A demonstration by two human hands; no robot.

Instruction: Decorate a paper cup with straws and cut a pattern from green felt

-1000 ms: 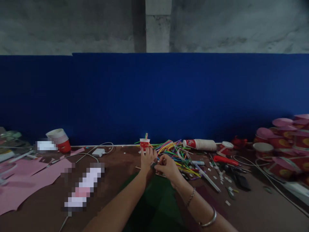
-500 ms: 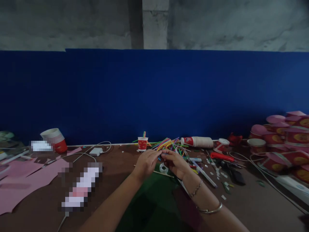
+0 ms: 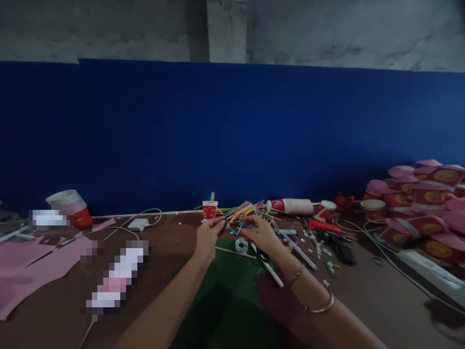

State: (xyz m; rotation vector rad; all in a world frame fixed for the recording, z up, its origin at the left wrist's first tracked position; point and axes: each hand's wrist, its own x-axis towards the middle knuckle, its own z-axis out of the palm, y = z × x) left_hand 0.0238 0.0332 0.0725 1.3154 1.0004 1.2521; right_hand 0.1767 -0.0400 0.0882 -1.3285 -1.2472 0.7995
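Note:
My left hand point(image 3: 207, 236) and my right hand point(image 3: 260, 234) are raised a little above the brown table point(image 3: 170, 271), fingertips pinched and facing each other. Between them runs something thin, perhaps a strip of tape or a straw piece; it is too small to name. A small roll of clear tape point(image 3: 241, 245) lies on the table just below my hands. Behind them is a heap of coloured straws point(image 3: 247, 212) and a small red paper cup point(image 3: 209, 210) with a straw standing in it.
A green sheet point(image 3: 225, 295) lies in front of me. Pink paper point(image 3: 32, 266) covers the left; a stack of red cups point(image 3: 70, 207) lies behind it. A charger with cable point(image 3: 138, 224), a white glue bottle point(image 3: 290, 206), a red cutter point(image 3: 321, 226) and red-and-pink cups point(image 3: 417, 208) fill the rest.
Both hands have lifted off the table and drawn slightly apart, leaving the tape roll lying below them. The view has tilted and shifted, so everything sits lower left in the picture.

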